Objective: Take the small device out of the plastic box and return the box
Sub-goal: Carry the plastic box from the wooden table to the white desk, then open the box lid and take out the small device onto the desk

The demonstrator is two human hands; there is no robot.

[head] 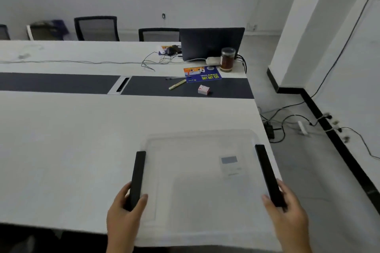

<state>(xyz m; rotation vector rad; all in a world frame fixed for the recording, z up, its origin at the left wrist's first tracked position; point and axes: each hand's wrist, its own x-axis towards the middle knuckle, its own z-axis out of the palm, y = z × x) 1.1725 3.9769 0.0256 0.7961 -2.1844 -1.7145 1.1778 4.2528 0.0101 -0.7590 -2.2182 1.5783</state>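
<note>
A clear plastic box (197,191) with a translucent lid sits at the near right corner of the white table (72,150). Black clip handles run along its left (138,176) and right (268,172) sides. My left hand (123,217) grips the near end of the left handle. My right hand (287,215) grips the near end of the right handle. Through the lid shows a small pale device (230,165) with a grey-blue screen, lying in the box's far right part.
Across the dark centre strip lie a yellow-green pen (177,84), a small red-and-white carton (204,90) and a blue booklet (202,74). Farther back stand a dark laptop (211,43), a jar (227,59) and loose cables. Chairs line the far side; cables lie on the floor at right.
</note>
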